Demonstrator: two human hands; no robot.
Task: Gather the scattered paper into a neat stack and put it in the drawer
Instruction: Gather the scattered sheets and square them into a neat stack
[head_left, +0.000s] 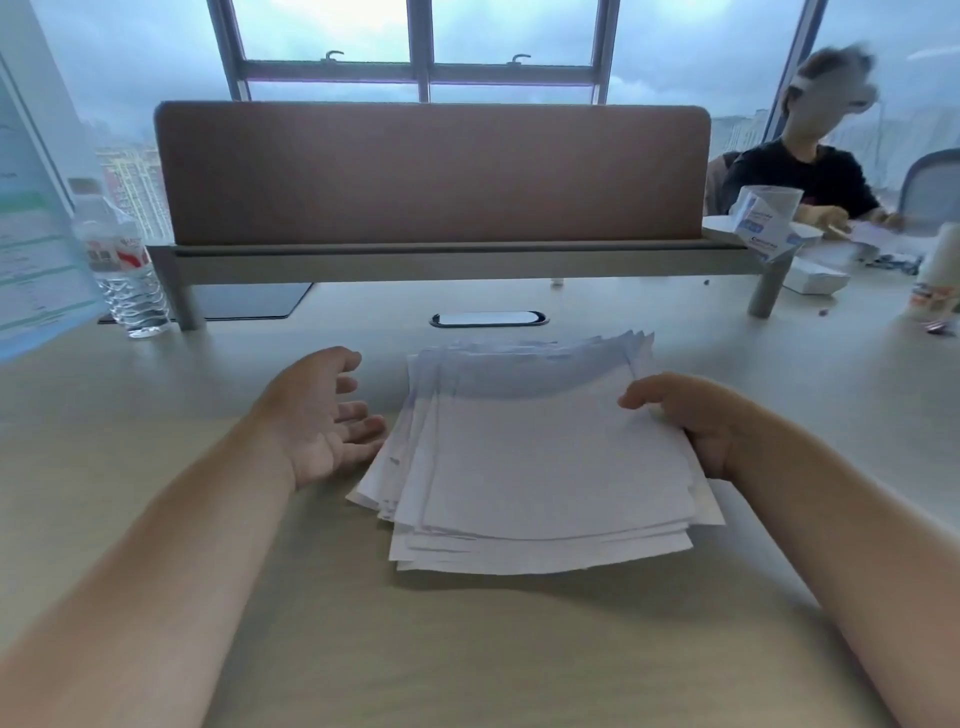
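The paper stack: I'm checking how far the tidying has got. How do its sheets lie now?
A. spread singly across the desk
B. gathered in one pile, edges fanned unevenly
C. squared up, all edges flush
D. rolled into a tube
B: the paper stack is one pile on the desk with staggered edges, the right hand gripping its right edge.

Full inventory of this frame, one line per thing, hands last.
paper stack: one, white, fanned unevenly, desk centre
desk: one, light wood
divider panel: one, brown, behind the stack
cable slot: one, dark-rimmed oval, beyond the stack
water bottle: one, clear with red label, far left
printed sheet: one, blue-green, left edge
dark pad: one, under the divider shelf
boxes: a few, white and blue, far right
person: one, dark top, seated far right
left hand: open, palm up, beside the stack
right hand: grips the stack's right edge
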